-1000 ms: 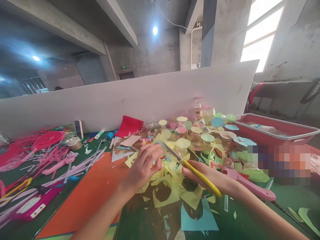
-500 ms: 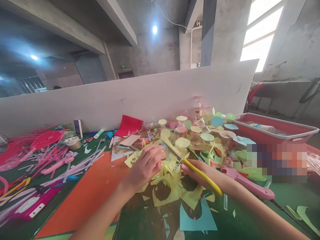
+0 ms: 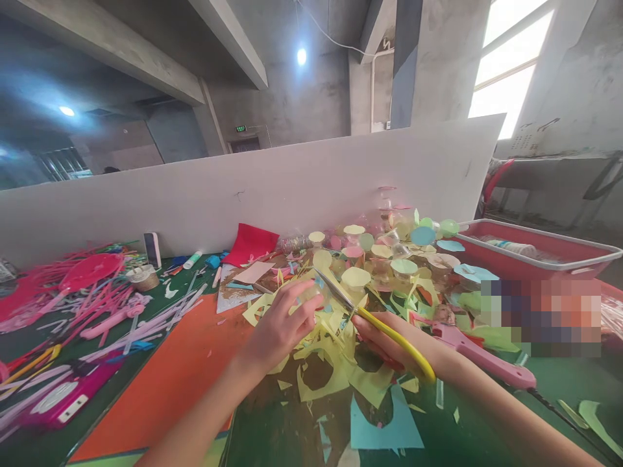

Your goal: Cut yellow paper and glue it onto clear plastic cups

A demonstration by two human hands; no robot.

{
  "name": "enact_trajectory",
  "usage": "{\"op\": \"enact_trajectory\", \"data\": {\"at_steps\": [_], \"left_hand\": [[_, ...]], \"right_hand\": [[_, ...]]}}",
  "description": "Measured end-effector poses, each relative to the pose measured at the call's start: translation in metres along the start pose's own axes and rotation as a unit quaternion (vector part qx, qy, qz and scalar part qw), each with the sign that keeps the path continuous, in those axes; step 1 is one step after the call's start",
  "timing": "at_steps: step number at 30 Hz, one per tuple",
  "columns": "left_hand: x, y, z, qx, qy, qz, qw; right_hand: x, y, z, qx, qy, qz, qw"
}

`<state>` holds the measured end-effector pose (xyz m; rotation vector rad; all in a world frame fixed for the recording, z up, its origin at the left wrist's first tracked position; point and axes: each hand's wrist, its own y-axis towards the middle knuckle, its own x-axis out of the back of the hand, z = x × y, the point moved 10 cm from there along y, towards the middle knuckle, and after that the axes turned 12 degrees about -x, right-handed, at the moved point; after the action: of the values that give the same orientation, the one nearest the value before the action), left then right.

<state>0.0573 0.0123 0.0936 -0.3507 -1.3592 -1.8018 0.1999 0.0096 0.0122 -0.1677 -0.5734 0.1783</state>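
Note:
My right hand (image 3: 387, 334) is closed around scissors (image 3: 392, 334) with yellow handles. Their metal blades point up and left, the tips just right of my left hand's fingers. My left hand (image 3: 287, 321) is raised over the paper scraps with its fingers curled in. Something pale shows at its fingertips, too unclear to name. Under both hands lies yellow paper (image 3: 311, 383) with round holes cut out, among thin offcuts. Closer to me is a light-blue sheet (image 3: 384, 425) with a rounded cut-out.
Clear cups topped with coloured paper discs (image 3: 355, 279) crowd the back. A pink glue gun (image 3: 487, 360) lies right of my right hand, before a red bin (image 3: 540, 263). Left are orange sheets (image 3: 160, 383), pink straws (image 3: 104, 298) and a magenta device (image 3: 73, 395). A white board (image 3: 195, 188) stands behind.
My left hand's fingers have shifted slightly, and the pale thing at their tips shows more. The scissors in my right hand have tilted a little; both hands stay in nearly the same place.

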Motion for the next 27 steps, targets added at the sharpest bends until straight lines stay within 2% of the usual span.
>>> {"op": "enact_trajectory", "data": {"at_steps": [12,22,27], "left_hand": [[0.0009,0.0014,-0.0003,0.012,-0.009,-0.013,1.000],[0.0082,0.0049,-0.0050,-0.006,-0.009,-0.036,0.999],[0.0021,0.0056,0.0006,0.010,-0.044,-0.027,0.999]], "right_hand": [[0.0013,-0.0007,-0.0010,-0.012,-0.012,-0.008,1.000],[0.0032,-0.0012,0.0048,-0.005,-0.027,-0.021,0.999],[0.0055,0.0007,-0.0018,-0.021,-0.035,-0.014,0.999]]}}
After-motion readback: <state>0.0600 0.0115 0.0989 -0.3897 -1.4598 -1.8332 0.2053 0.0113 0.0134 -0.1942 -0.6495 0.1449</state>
